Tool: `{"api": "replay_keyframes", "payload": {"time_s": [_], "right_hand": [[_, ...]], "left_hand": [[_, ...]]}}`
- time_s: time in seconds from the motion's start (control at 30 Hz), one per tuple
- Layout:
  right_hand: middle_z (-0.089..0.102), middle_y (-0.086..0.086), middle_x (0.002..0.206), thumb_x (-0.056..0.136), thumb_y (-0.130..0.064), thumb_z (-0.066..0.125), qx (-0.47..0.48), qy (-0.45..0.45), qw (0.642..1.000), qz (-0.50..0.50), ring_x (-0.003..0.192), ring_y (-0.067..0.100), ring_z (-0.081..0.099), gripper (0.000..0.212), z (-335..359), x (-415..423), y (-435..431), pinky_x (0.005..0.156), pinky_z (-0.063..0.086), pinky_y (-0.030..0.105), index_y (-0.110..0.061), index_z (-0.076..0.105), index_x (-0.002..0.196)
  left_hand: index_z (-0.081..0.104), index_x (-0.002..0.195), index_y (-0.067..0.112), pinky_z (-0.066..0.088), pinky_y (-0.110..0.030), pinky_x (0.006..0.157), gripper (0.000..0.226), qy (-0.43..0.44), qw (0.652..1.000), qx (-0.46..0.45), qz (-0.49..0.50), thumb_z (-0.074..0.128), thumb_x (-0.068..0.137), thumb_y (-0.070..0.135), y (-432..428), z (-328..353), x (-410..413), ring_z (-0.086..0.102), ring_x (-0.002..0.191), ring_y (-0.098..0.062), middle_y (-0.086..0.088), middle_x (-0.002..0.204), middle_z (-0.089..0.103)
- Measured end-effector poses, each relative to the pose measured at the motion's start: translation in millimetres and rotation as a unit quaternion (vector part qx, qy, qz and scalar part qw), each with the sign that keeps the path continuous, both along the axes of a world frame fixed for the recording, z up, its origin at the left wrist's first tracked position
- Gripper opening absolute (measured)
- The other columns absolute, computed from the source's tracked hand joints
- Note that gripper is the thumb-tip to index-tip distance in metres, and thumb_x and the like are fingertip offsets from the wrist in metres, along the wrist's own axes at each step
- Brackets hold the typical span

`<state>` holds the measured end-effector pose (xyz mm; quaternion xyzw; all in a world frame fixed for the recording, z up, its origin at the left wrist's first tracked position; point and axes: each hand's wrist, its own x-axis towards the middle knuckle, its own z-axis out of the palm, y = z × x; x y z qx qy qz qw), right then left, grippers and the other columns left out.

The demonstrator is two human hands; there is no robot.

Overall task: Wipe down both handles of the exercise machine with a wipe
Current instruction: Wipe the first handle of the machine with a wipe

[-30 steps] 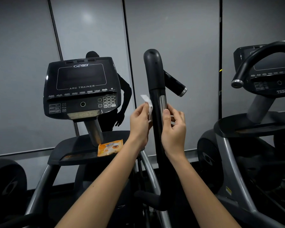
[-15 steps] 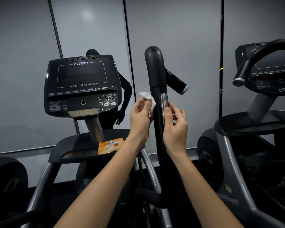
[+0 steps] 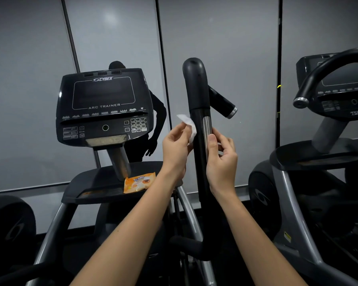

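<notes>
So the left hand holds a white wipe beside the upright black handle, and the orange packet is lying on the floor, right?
Not quite. The head view shows the orange packet lying on the machine's black shelf below the console, not on the floor. The rest holds: the left hand holds the white wipe beside the upright black handle.

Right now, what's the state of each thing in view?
wipe, crumpled, against the handle's left side.
handle, upright, wipe touching it below the top cap.
left grip, pinches the wipe.
right grip, fingers curled beside the handle, apparently pinching the wipe's other end.
wipes packet, lying flat on the tray; sealed or not, cannot tell.
console screen, dark.
</notes>
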<state>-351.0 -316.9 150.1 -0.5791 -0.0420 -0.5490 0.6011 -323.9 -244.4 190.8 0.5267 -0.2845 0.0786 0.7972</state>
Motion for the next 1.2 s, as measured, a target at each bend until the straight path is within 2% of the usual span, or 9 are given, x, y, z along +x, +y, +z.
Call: {"api": "replay_keyframes", "payload": {"time_s": [0.1, 0.3, 0.4, 0.53, 0.67, 0.8, 1.03, 1.1, 1.2], "right_hand": [[0.051, -0.012, 0.099, 0.094, -0.027, 0.048, 0.003, 0.005, 1.0, 0.005, 0.094, 0.011, 0.061, 0.031, -1, 0, 0, 0.082, 0.05, 0.019, -0.016, 0.057, 0.122], [0.052, -0.013, 0.099, 0.094, -0.026, 0.048, 0.003, 0.005, 1.0, 0.002, 0.092, 0.009, 0.061, 0.03, 0, 0, 0, 0.08, 0.049, 0.017, -0.017, 0.058, 0.12], [0.053, -0.011, 0.1, 0.094, -0.025, 0.048, 0.007, 0.005, 1.0, 0.002, 0.09, 0.007, 0.06, 0.029, -1, 1, 0, 0.078, 0.048, 0.015, -0.017, 0.059, 0.12], [0.053, -0.011, 0.1, 0.094, -0.026, 0.049, 0.012, 0.006, 1.0, 0.0, 0.088, 0.005, 0.06, 0.029, -2, 1, 0, 0.079, 0.049, 0.017, -0.016, 0.059, 0.12], [0.054, -0.01, 0.099, 0.094, -0.027, 0.049, 0.012, 0.009, 1.0, 0.002, 0.091, 0.012, 0.062, 0.032, -2, 1, 0, 0.081, 0.051, 0.022, -0.014, 0.059, 0.121], [0.053, -0.011, 0.099, 0.094, -0.026, 0.049, 0.01, 0.008, 1.0, -0.001, 0.088, 0.007, 0.061, 0.03, -1, 0, 0, 0.079, 0.049, 0.017, -0.015, 0.059, 0.12], [0.053, -0.011, 0.099, 0.094, -0.027, 0.049, 0.017, 0.009, 1.0, 0.0, 0.091, 0.012, 0.061, 0.03, -2, 0, 0, 0.082, 0.05, 0.025, -0.016, 0.06, 0.119], [0.054, -0.011, 0.099, 0.094, -0.028, 0.049, 0.017, 0.006, 1.0, 0.002, 0.091, 0.014, 0.062, 0.029, -2, 0, 0, 0.082, 0.051, 0.026, -0.017, 0.06, 0.119], [0.054, -0.011, 0.099, 0.094, -0.028, 0.049, 0.017, 0.009, 1.0, 0.0, 0.092, 0.011, 0.062, 0.029, -2, -2, 0, 0.081, 0.05, 0.021, -0.018, 0.06, 0.119]], "left_hand": [[0.065, 0.084, 0.019, 0.051, -0.017, 0.058, 0.027, 0.006, 1.0, 0.004, -0.013, 0.042, 0.098, 0.016, -2, 1, -1, 0.063, 0.062, -0.003, 0.003, 0.076, 0.067], [0.065, 0.085, 0.014, 0.05, -0.014, 0.053, 0.019, 0.028, 1.0, -0.009, 0.004, 0.05, 0.093, 0.006, 4, -27, -5, 0.064, 0.057, -0.001, 0.007, 0.066, 0.069], [0.065, 0.078, 0.02, 0.047, -0.009, 0.056, 0.021, 0.011, 0.998, -0.034, 0.049, 0.056, 0.089, 0.003, 3, -28, -8, 0.062, 0.057, 0.005, 0.014, 0.058, 0.068], [0.063, 0.076, 0.026, 0.049, -0.016, 0.065, 0.022, -0.016, 0.998, -0.036, 0.058, 0.056, 0.091, 0.012, -4, -8, -11, 0.059, 0.06, 0.005, 0.017, 0.059, 0.067], [0.062, 0.076, 0.016, 0.047, -0.023, 0.065, 0.028, 0.009, 1.0, -0.006, 0.019, 0.044, 0.098, 0.018, -7, 4, -6, 0.054, 0.063, -0.008, 0.001, 0.071, 0.059], [0.064, 0.079, 0.014, 0.051, -0.017, 0.057, 0.025, 0.041, 0.999, 0.018, -0.006, 0.046, 0.096, 0.016, 1, -7, -1, 0.06, 0.058, -0.004, 0.004, 0.067, 0.064], [0.063, 0.082, 0.023, 0.051, -0.03, 0.083, 0.014, -0.006, 0.999, -0.024, 0.043, 0.062, 0.086, 0.009, 4, -3, -10, 0.064, 0.073, -0.005, 0.011, 0.073, 0.068], [0.063, 0.082, 0.024, 0.052, -0.025, 0.078, 0.015, -0.01, 0.998, -0.033, 0.046, 0.06, 0.088, 0.011, -1, 7, -12, 0.063, 0.065, 0.003, 0.014, 0.071, 0.066], [0.064, 0.085, 0.02, 0.051, -0.019, 0.064, 0.015, 0.027, 0.999, -0.029, 0.026, 0.051, 0.094, 0.018, -6, 13, -8, 0.061, 0.062, -0.002, 0.007, 0.074, 0.064]]}}
